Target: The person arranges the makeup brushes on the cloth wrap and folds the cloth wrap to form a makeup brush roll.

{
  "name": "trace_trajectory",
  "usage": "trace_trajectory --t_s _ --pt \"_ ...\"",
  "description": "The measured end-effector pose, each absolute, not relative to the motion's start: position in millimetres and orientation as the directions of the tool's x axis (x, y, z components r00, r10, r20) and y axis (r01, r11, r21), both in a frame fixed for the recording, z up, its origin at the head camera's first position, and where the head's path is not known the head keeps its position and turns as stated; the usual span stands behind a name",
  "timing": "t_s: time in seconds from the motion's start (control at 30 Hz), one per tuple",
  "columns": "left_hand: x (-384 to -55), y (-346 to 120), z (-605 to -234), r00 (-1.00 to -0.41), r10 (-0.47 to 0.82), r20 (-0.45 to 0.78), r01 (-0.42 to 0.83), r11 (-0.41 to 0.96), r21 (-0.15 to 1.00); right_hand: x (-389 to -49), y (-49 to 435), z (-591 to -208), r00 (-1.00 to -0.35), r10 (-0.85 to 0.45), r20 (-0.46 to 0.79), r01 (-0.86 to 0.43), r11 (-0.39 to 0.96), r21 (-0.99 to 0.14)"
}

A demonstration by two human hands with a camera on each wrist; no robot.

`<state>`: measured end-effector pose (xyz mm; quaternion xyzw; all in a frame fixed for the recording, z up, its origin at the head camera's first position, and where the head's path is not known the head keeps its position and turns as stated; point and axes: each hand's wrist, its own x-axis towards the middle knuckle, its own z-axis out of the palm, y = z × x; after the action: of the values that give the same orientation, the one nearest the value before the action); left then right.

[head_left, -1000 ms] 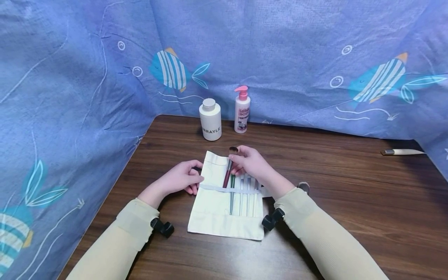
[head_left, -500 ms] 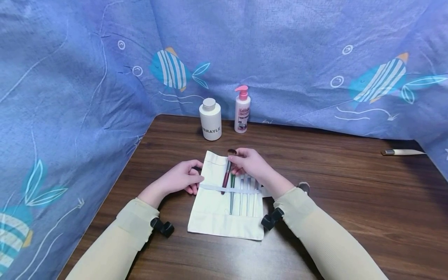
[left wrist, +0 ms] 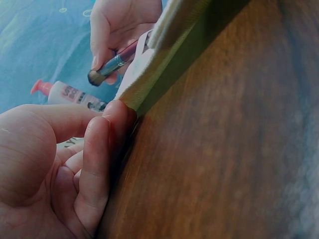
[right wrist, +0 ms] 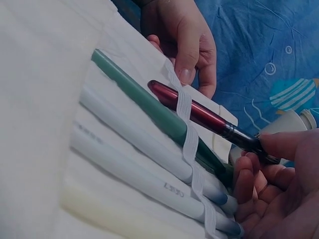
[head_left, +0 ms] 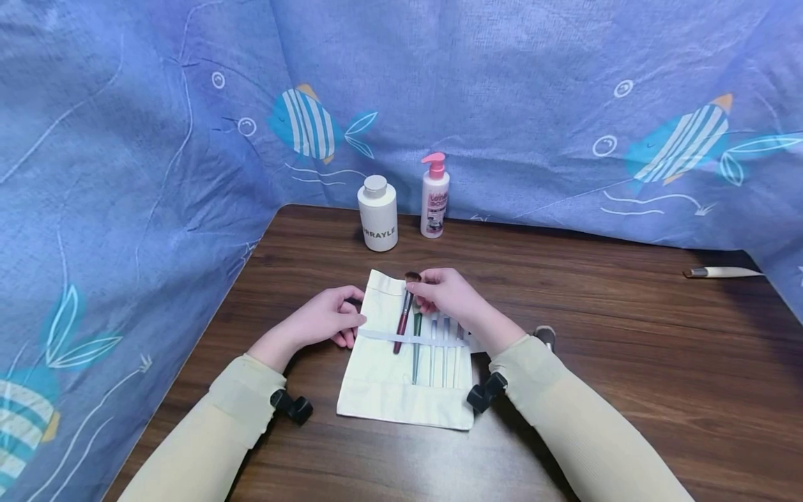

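A cream fabric brush roll (head_left: 376, 397) lies unrolled on the table. My left hand (head_left: 326, 317) pinches its left edge between thumb and fingers, as the left wrist view shows. My right hand (head_left: 448, 293) pinches a dark-red makeup brush (right wrist: 199, 113) near its ferrule, the bristles pointing away from me. That brush's handle passes under the white elastic band (right wrist: 184, 112), and its rounded end sticks out on the near side. Beside it, a green brush (right wrist: 144, 102) and several pale-handled brushes (right wrist: 134, 134) are tucked under the band, their lower ends at the roll's pocket.
At the back stand a white bottle (head_left: 378, 216) and a pink-topped pump bottle (head_left: 434, 202). Another brush with a cream handle (head_left: 721, 272) lies at the far right. A dark brush-like thing (head_left: 544, 336) shows partly behind my right wrist. A blue curtain (head_left: 502, 104) hangs beyond the table.
My right hand has moved slightly toward me and left, sliding the dark-red brush's handle under and past the elastic band. The left hand has stayed at the roll's edge.
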<state>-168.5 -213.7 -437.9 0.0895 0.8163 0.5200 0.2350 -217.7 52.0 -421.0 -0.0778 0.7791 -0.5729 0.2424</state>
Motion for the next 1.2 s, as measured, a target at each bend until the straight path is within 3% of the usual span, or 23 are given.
trace_trajectory --t_s 1.2 --pt "-168.0 -213.2 -436.7 -0.875 0.392 -0.285 -0.096 0.436 0.895 -217.1 51.7 -421.5 -0.861 -0.406 -0.306 0.101 0.454 -0.885"
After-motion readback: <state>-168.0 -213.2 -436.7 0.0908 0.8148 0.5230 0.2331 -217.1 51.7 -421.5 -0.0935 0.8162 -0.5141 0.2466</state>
